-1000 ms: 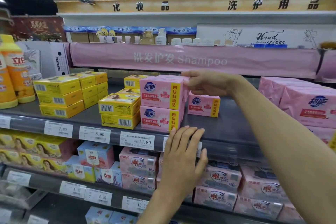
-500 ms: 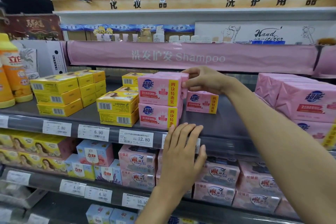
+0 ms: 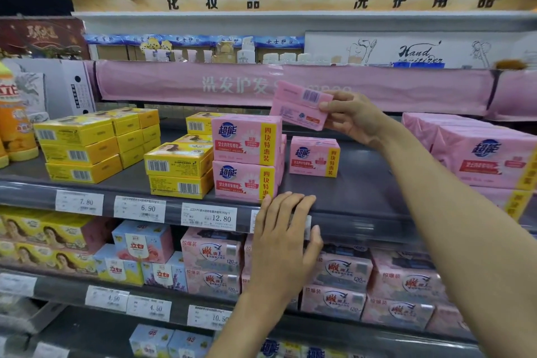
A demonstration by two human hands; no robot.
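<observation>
Head view: the right hand (image 3: 357, 119) pinches a pink pack (image 3: 300, 104) by its right end, thumb on the barcode face and fingers behind. The pack hangs tilted in the air over the shelf (image 3: 363, 197), at 1 o'clock from the stack (image 3: 247, 160) of two like packs, just clear of its top. A lone pack (image 3: 315, 157) stands at 6 o'clock below the held one. The left hand (image 3: 286, 238) lies flat on the shelf's front edge with its fingers straight, holding nothing. Yellow boxes (image 3: 178, 168) sit at 9 o'clock from the stack.
</observation>
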